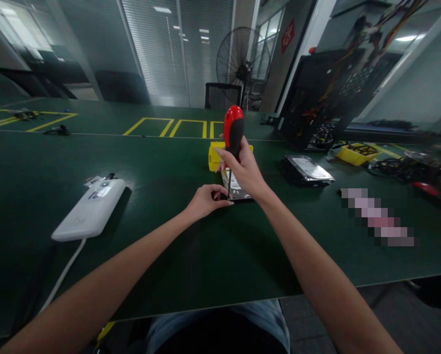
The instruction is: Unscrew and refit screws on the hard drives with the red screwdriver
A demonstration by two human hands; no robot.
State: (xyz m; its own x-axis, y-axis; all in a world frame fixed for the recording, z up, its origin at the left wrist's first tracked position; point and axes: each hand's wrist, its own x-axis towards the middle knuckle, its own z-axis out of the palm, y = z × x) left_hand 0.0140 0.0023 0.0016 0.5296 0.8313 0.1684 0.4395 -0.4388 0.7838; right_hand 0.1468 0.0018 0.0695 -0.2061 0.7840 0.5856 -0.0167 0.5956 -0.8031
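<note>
My right hand [245, 169] is wrapped round a red and black screwdriver [234, 129], held upright with its shaft pointing down. The shaft reaches the near left corner of a hard drive [237, 186], which lies on the green table. At that same corner my left hand [207, 200] has its thumb and fingers drawn together beside the screwdriver tip; whether anything small is between them is hidden. A yellow box [216, 156] stands just behind the drive, partly covered by my right hand.
Another hard drive [308, 169] lies to the right, before an open computer case [312, 98]. Farther right are a yellow tray [356, 154], cables [393, 167] and a blurred-out strip. A white power bank [91, 209] with a cable lies left on the green table [161, 167].
</note>
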